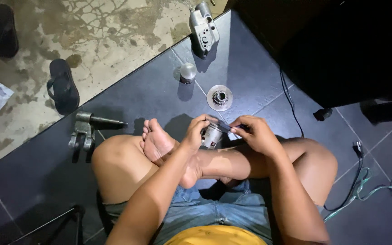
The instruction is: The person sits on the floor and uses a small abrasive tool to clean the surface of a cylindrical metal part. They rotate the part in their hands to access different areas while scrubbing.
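- Left hand (195, 131): fingers curled round a small metal cylinder, gripping it from the left side and top, held above the crossed legs
- Metal cylinder (213, 135): silvery, short, piston-like, with a dark opening in its side; sits between the two hands, just in front of the bare foot
- Right hand (256, 133): closed in a pinch on a thin dark strip (227, 126) that lies across the top edge of the cylinder; what the strip is cannot be made out
- Bare foot (157, 143): sole up, resting on the opposite thigh, touching the left wrist
- Toothed disc (219, 98): round flat metal plate with a small gear at its centre, lying on the dark tile floor (150, 95) just beyond the hands
- Small round cap (188, 72): silvery, upright on the tile, farther out than the disc
- Cast metal housing (203, 28): grey, blocky, standing at the tile's edge
- Forked metal shaft (89, 127): lying on the tile to the left of the knee
- Two dark sandals (62, 86): on the stained concrete, well apart from the parts
- Black cable with plug (357, 147): trailing over the tile at the right, beside a pale green hose (377, 188)
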